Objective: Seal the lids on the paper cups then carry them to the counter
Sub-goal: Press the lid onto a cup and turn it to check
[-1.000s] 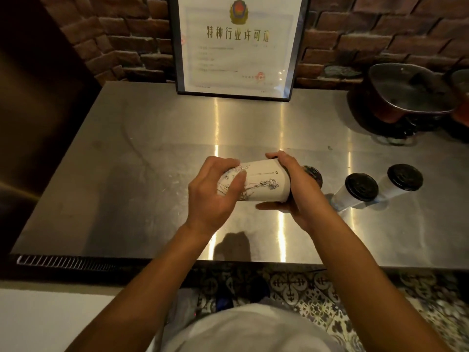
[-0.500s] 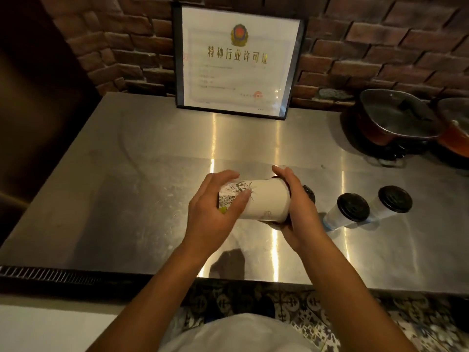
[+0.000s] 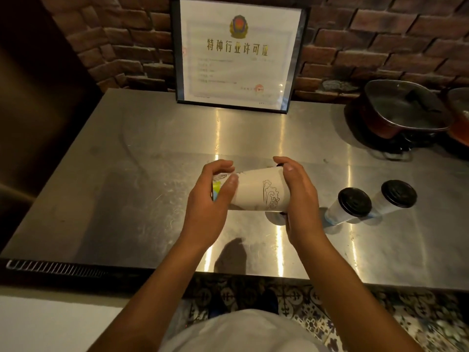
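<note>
Above the steel counter: a white paper cup lies on its side in the air, held between both hands, its lid end toward the right.
Left hand: fingers and thumb curl round the cup's base end, gripping it.
Right hand: fingers wrap the lid end, gripping it; only a sliver of black lid shows above the fingers.
Change in the cup: half a second ago a sketchy plant drawing faced up near the left hand; now a scroll-like line drawing faces up near the right hand, and a coloured patch shows at the base, so the cup has turned in the grip.
Change in the lid: the black lid's edge was visible past the right hand earlier; now the hand covers nearly all of it.
Other cups: two lidded cups, the nearer cup and the farther cup, stand just beside each other on the counter to the right, in the same spot as before.
Surface: a brushed steel counter with streaks of reflected light.
Room: a brick wall behind, a framed certificate leaning on it, a dark lidded pan at the far right, patterned floor tiles below.
</note>
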Demonstrator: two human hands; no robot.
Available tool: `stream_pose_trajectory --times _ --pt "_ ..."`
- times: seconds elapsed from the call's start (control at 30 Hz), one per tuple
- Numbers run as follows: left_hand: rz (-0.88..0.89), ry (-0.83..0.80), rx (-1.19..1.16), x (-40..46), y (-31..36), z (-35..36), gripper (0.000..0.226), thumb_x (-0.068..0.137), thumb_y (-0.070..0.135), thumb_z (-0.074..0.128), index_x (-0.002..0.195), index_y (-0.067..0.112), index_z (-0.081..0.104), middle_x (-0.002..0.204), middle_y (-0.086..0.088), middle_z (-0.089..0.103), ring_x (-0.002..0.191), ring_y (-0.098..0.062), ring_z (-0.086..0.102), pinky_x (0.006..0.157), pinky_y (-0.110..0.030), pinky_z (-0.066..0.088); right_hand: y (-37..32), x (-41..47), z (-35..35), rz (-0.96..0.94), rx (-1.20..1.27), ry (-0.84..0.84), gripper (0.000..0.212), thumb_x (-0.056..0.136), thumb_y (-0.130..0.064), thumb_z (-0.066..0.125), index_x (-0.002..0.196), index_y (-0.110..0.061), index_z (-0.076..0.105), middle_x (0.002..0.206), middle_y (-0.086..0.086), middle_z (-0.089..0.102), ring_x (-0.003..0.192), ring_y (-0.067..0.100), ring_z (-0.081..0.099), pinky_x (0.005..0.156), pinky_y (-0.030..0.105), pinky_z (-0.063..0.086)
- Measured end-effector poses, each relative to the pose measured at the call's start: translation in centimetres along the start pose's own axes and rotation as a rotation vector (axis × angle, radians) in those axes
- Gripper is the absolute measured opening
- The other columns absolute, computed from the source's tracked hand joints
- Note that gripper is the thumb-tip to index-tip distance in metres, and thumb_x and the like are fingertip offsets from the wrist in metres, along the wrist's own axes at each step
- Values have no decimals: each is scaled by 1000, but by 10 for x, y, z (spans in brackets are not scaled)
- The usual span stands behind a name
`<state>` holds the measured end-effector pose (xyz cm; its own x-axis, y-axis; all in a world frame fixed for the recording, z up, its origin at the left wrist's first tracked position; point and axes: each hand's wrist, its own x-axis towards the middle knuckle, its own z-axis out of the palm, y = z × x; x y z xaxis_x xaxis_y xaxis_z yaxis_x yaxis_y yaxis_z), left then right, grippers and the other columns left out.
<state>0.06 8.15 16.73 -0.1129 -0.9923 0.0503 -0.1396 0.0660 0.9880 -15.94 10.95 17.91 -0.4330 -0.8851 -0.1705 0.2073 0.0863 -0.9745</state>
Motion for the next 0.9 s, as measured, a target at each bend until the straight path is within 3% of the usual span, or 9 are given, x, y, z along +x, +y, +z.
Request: stream_pose_trajectory --times 0.1,0.2,0.3,0.4,0.53,0.67,0.77,0.83,0.9 --pt "261 63 106 -7 -4 3 29 95 40 55 115 21 62 113 8 61 106 -7 63 71 -15 56 -3 2 1 254 129 -1 18 98 -38 58 101 -30 74 96 5 72 96 32 72 67 37 56" --pt "354 130 209 -8 -10 6 35 96 37 52 108 7 64 108 -3 61 99 -4 62 67 -7 49 2 0 2 276 169 -6 18 97 -37 58 99 -30 75 94 3 73 96 28 71 72 40 56" --pt "214 145 149 -6 -6 9 26 96 44 50 103 22 62 106 -1 62 96 -8 65 59 -11 51 7 -2 1 158 106 19 22 102 -33 51 104 -36 73 91 -4 72 91 21 70 65 34 55" --pt "44 97 80 -3 -2 10 8 102 35 55 95 38 58 103 7 63 93 -16 70 52 -20 56 10 -4 0 1 22 52 26 104 -29 51 100 -44 72 96 -10 71 93 15 71 66 31 61" --pt "-105 45 26 4 -1 10 14 103 29 54 102 19 64 101 1 65 87 -23 73 49 -32 59 18 -9 -4 -129 -46 55 24 106 -25 52 109 -43 67 99 -21 70 97 4 70 67 24 60" --pt "-290 -26 -59 13 1 4 22 104 34 51 103 16 64 102 -8 65 87 -29 73 48 -34 59 24 -11 -7 -225 -115 19 22 103 -26 53 117 -40 63 114 -10 67 104 4 69 69 23 60" --pt "-240 -67 -14 14 0 1 21 103 38 52 114 22 58 108 -4 64 91 -25 73 54 -32 61 20 -4 -5 -126 -82 0 21 100 -35 52 117 -36 64 107 -14 69 100 6 69 71 27 61" --pt "-150 -94 -22 9 -1 2 23 100 37 57 121 32 52 117 2 59 100 -21 70 60 -28 61 13 5 -4 35 -2 29 21 102 -35 52 116 -33 68 99 -13 71 102 16 71 77 39 61" --pt "-68 -106 -32 5 -3 2 33 95 40 61 124 46 48 124 6 56 107 -17 67 63 -25 60 9 11 -3 186 92 30 22 102 -34 52 110 -32 72 93 -6 74 104 27 72 73 42 56"
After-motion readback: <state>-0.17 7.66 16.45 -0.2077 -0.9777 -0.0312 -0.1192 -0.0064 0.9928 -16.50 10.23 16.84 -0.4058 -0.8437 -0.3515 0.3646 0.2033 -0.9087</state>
